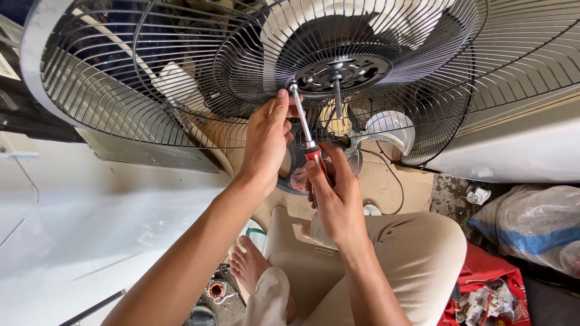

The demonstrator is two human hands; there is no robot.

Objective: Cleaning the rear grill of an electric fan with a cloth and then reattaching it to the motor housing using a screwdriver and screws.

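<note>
Both bare forearms rise from the bottom edge and converge toward the middle of the view. The left hand (266, 142) is raised highest, its back toward the camera, wrist straight, fingers held together and stretched upward, the thumb and fingertips pinched close at the top. The right hand (335, 193) sits just below and to the right of it, nearly touching, with its back also to the camera. Its fingers curl inward in a closed grip, the thumb lying along the front. The right forearm runs steeply up from the knee; the left forearm comes in at a longer slant from the lower left.
</note>
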